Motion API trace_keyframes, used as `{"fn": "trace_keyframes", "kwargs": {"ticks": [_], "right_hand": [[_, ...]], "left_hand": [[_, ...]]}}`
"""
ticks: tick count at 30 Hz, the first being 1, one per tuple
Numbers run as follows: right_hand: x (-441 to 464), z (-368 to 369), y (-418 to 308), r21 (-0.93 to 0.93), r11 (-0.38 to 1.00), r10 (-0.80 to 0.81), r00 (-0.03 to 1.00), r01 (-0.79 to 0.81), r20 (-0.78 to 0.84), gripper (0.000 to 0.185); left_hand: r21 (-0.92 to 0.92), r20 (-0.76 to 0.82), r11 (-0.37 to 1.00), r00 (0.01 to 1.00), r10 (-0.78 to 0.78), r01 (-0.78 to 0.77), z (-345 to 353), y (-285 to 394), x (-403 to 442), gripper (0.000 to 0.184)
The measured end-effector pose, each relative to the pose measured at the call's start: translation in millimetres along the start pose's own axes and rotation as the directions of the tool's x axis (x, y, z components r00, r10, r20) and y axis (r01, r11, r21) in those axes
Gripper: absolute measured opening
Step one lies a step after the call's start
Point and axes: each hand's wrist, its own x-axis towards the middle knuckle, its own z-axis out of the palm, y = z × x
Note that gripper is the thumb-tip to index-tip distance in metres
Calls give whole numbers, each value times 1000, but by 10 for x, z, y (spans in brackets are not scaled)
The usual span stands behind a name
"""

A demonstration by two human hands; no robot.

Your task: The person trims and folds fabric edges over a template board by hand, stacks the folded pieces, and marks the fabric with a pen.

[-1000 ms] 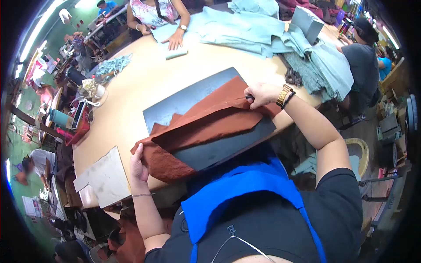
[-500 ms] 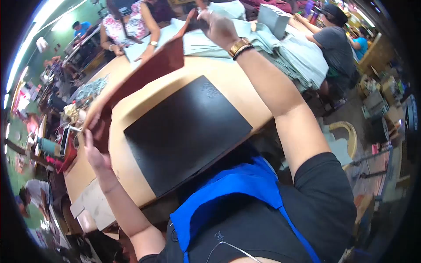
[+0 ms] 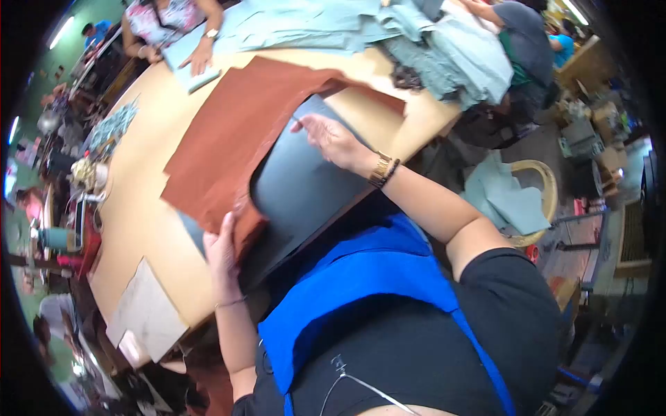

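A reddish-brown sheet, apparently leather, lies partly over a black board on the table. Its near edge curls up, and its far right part is raised in a fold. My left hand grips the sheet's near left corner, thumb on top and fingers hidden underneath. Over the board, beside the sheet's curled edge, is my right hand, its fingers bent together; a small dark thing may be at the fingertips, but I cannot make it out.
Pale green sheets are piled along the table's far side. Across the table, a person's hand rests on a green piece. A grey-white panel lies at the left edge. To the right stands a round basket with green pieces.
The brown sheet was held up in the air and now rests largely on the board and table. Both my hands have come down nearer to my body, the left one also rightward.
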Motion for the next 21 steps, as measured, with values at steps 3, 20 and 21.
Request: {"fn": "trace_keyframes", "kwargs": {"ticks": [3, 20, 21], "right_hand": [[-154, 459, -193, 153, 935, 274, 924, -321, 267, 41], [21, 859, -136, 189, 652, 590, 648, -734, 482, 38], [32, 859, -138, 200, 641, 595, 644, -741, 480, 37]], "left_hand": [[69, -3, 994, 997, 83, -83, 72, -47, -72, 42], [-31, 11, 991, 991, 132, -131, 20, -100, -92, 42], [-38, 14, 988, 989, 149, -148, 20, -109, -88, 41]]}}
